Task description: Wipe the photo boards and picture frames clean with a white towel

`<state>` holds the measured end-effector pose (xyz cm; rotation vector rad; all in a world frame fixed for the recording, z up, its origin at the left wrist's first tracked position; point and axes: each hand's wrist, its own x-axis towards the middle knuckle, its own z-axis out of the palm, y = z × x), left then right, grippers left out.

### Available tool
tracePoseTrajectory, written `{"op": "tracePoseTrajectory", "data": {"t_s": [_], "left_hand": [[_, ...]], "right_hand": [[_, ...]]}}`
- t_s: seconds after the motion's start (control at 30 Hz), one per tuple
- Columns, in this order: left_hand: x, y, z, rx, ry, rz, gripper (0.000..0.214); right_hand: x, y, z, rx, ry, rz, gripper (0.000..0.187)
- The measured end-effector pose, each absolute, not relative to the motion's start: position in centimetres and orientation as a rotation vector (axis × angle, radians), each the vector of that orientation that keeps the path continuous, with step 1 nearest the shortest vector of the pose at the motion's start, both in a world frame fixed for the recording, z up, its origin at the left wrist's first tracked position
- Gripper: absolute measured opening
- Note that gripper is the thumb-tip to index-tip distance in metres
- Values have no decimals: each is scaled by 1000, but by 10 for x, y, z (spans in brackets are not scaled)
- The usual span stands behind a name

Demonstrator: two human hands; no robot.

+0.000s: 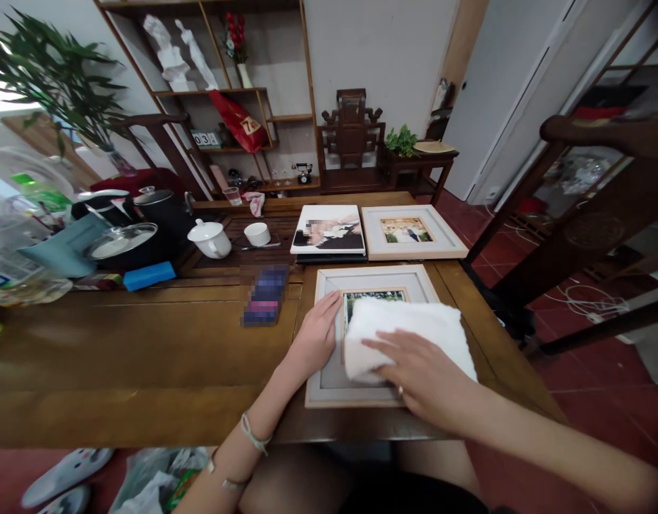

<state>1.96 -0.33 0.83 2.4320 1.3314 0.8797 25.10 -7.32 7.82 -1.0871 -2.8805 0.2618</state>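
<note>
A picture frame (318, 385) with a pale wooden edge and a wide light mat lies flat on the table in front of me. My left hand (321, 332) rests on its left side, fingers stretched out toward the inner border of the photo. A folded white towel (414, 321) covers most of the photo and the frame's right side. On top of the towel presses my right hand (414, 364), its fingers spread over the cloth and the thumb side hidden. Only the top strip of the photo shows, with green foliage.
Behind lie a second framed photo (414, 246) and a photo album (329, 243). A blurred phone-like object (265, 296) is left of the frame. Farther left stand a lidded white bowl (208, 238), a white cup (257, 234), a blue box (150, 275) and a pot (123, 246). A wooden chair (564, 235) stands right.
</note>
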Motion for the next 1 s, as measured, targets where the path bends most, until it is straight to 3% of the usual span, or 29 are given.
{"op": "tracePoseTrajectory", "data": {"t_s": [0.17, 0.3, 0.47, 0.7, 0.8, 1.0], "left_hand": [[19, -3, 5, 2417, 1316, 924, 50], [18, -3, 3, 2411, 1313, 939, 50], [19, -3, 3, 2428, 1311, 926, 49], [18, -3, 9, 2431, 1324, 839, 48], [18, -3, 10, 2415, 1320, 826, 48], [19, -2, 7, 2415, 1333, 879, 48]], "right_hand": [[271, -3, 67, -1303, -2788, -268, 54], [285, 34, 71, -1444, -2673, -484, 49], [265, 16, 76, -1406, -2773, -393, 51], [228, -86, 98, -891, -3037, 224, 40], [223, -104, 94, -817, -3031, 191, 31], [241, -55, 84, -1262, -2963, -96, 46]]}}
